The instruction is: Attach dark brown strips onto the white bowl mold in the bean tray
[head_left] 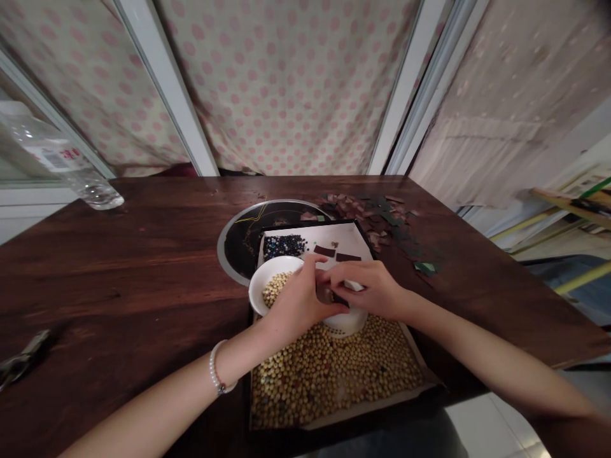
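My left hand (298,296) curves over a white bowl (258,283) of pale yellow beads (275,287), its fingers and thumb closing around something hidden. My right hand (375,286) meets it fingertip to fingertip, closed, with a small white piece (354,285) showing among its fingers. What lies between the two hands is too covered to make out. Just below them shows part of a second white dish (351,323). Both bowls sit over a dark-edged tray (334,425) with many yellowish beads (334,369) in its near part.
Dark small beads (284,245) and brown strips (348,257) lie at the tray's far end. Behind it is a round black plate (233,245). Paper scraps (382,216) are scattered right. A plastic bottle (71,159) and a metal object (23,359) are on the left.
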Action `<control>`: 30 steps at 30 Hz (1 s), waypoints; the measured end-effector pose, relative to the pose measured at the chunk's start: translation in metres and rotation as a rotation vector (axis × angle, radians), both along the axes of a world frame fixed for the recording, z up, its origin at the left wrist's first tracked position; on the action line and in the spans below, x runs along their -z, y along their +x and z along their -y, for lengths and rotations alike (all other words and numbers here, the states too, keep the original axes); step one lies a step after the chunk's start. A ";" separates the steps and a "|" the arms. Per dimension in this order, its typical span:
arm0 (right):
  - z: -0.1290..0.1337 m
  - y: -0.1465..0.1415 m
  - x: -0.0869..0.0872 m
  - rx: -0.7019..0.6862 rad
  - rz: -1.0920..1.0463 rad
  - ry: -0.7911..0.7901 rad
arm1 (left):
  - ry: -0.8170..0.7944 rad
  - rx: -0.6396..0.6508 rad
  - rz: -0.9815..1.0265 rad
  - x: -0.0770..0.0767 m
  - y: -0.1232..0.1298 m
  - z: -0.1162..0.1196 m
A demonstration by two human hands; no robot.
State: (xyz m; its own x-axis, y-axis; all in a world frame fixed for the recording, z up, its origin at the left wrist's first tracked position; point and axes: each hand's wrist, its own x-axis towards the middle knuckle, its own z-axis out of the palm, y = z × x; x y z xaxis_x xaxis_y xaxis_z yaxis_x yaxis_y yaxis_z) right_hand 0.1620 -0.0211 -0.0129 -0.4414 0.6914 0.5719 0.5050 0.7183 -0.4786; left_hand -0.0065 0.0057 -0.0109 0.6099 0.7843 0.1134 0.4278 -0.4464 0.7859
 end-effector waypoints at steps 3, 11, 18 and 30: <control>0.008 0.012 0.001 0.084 -0.102 -0.059 | 0.014 -0.012 -0.016 0.001 0.000 -0.001; 0.011 0.009 0.014 -0.050 -0.045 -0.066 | 0.026 0.019 0.004 0.002 0.000 -0.001; 0.012 0.011 0.016 -0.122 0.007 -0.021 | 0.030 0.010 -0.017 0.003 -0.001 0.000; 0.010 0.003 0.013 -0.021 0.117 0.018 | 0.057 0.016 -0.015 -0.001 0.001 0.000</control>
